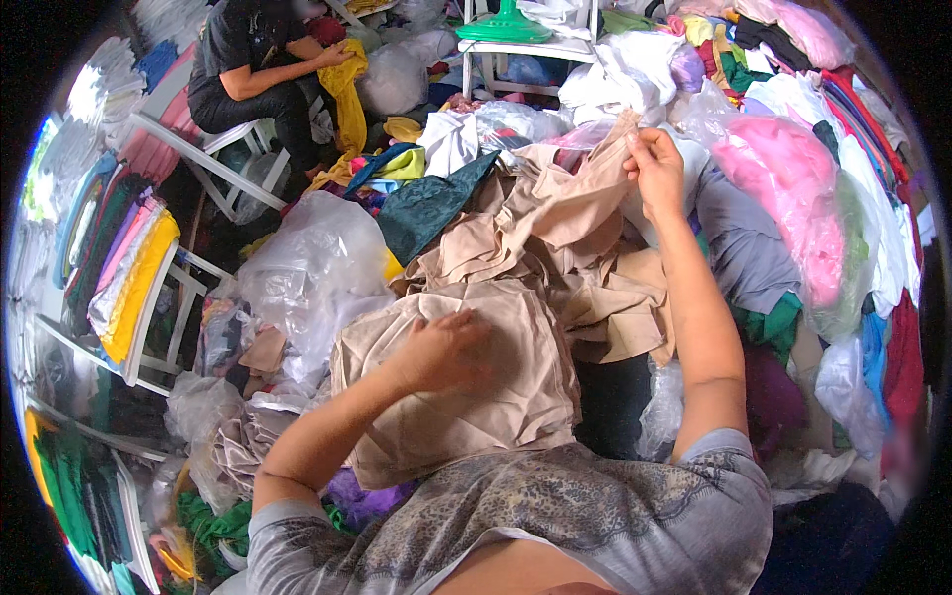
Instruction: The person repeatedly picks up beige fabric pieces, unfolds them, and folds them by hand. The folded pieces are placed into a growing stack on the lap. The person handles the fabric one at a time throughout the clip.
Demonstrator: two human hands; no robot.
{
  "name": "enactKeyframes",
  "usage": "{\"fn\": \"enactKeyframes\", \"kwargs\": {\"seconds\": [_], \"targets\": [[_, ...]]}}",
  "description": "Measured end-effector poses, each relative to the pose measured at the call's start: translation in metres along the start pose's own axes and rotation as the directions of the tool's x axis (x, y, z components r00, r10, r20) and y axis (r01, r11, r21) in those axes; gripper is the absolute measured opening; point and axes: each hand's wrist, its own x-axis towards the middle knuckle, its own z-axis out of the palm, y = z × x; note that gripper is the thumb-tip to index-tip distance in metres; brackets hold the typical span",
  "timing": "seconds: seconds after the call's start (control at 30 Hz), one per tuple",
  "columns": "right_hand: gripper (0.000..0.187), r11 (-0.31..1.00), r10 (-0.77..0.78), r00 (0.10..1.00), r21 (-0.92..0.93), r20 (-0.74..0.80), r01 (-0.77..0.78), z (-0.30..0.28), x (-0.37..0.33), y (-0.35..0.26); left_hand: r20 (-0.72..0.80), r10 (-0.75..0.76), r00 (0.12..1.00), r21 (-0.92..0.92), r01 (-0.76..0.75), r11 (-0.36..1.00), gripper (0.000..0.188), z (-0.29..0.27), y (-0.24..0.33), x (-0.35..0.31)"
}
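Observation:
On my lap lies a stack of beige cloth pieces [466, 426], squarish and wrinkled. My left hand [446, 349] rests over the top of it, fingers stretched out and a little blurred. Raised at the right, my right hand [654, 164] pinches the upper corner of a beige cloth [565, 203]. That cloth hangs down from my fingers onto a loose heap of more beige cloth [615, 307] just beyond the stack. A dark green cloth [431, 208] lies against the heap's left side.
Clear plastic bags [312, 253] lie at my left, near white chairs [149, 297] stacked with folded coloured cloth. A pink bundle in plastic [778, 188] sits at the right. A seated person [253, 69] handles yellow cloth at the far left. A green round base [504, 27] stands on a white chair.

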Motion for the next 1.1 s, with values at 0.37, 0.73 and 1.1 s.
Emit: {"fn": "enactKeyframes", "kwargs": {"seconds": [0.37,0.73,1.1], "targets": [[0.013,0.976,-0.123,0.990,0.191,0.065,0.109,0.020,-0.011,-0.102,-0.683,-0.011,0.730,-0.266,-0.235,0.935,0.068,-0.089,0.041,0.138],[0.037,0.947,-0.006,0.971,-0.311,0.238,0.082,-0.016,0.029,-0.102,-0.594,-0.029,0.804,-0.495,-0.337,0.801,0.025,-0.204,-0.043,0.153],[0.079,0.824,-0.217,0.748,-0.292,0.627,0.485,0.061,0.001,-0.096,-0.694,0.232,0.682,0.018,-0.306,0.952,0.033,-0.268,-0.007,0.116]]}}
